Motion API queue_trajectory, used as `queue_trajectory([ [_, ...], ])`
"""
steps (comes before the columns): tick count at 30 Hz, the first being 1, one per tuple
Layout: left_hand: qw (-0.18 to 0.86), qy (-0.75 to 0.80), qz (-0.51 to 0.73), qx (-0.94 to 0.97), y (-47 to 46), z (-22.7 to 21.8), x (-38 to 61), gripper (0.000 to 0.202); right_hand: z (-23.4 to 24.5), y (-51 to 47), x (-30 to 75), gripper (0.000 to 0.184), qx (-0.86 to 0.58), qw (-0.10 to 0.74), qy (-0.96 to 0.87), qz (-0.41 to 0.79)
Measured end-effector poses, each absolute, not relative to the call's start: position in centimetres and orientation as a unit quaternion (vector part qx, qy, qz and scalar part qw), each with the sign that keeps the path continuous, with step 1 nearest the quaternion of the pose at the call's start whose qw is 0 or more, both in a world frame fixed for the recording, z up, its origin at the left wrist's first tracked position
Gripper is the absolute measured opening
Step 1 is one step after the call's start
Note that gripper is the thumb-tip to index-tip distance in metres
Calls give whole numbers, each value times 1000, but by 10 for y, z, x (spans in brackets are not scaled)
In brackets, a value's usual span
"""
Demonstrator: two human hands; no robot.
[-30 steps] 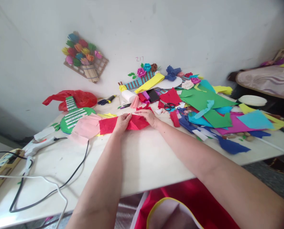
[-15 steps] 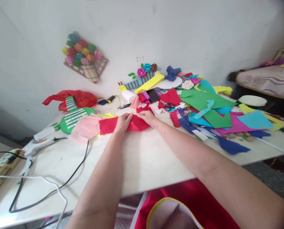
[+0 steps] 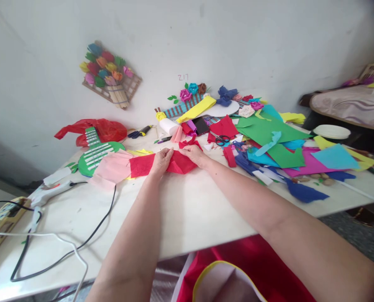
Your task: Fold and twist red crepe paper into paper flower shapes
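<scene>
A strip of red crepe paper [image 3: 181, 162] stretches between my two hands, just above the middle of the table. My left hand [image 3: 162, 161] pinches its upper edge, fingers closed. A little to the right, my right hand [image 3: 193, 155] grips the same strip between thumb and fingers. The strip's left end reaches over toward a pale pink crepe paper piece [image 3: 111, 167]. Behind my right hand lies a crumpled red scrap [image 3: 187, 143]. Black-handled scissors [image 3: 222, 140] rest on red paper farther right.
A glue gun [image 3: 50, 193] with a looping black cable [image 3: 107, 222] lies at left, near a green guitar-shaped piece [image 3: 88, 161]. Green paper sheets [image 3: 268, 128] and coloured scraps pile up at right. Pliers [image 3: 139, 131] lie at the back. The table's front edge [image 3: 206, 247] is close to me.
Almost nothing differs. Both hands keep their hold on the red crepe paper, and the whole view has shifted very slightly.
</scene>
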State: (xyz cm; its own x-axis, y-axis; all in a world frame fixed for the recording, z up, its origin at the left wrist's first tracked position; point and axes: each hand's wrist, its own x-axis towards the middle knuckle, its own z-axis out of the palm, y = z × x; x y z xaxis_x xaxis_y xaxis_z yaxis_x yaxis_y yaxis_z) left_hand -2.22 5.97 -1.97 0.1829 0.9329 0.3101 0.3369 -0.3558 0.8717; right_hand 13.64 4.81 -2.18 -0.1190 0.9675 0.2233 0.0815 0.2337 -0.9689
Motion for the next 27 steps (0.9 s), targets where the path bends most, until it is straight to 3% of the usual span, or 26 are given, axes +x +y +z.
queue_trajectory([
  [27,303,474,441,699,61,-19,-22,38,-18,43,135,31,-408,505,-595,474],
])
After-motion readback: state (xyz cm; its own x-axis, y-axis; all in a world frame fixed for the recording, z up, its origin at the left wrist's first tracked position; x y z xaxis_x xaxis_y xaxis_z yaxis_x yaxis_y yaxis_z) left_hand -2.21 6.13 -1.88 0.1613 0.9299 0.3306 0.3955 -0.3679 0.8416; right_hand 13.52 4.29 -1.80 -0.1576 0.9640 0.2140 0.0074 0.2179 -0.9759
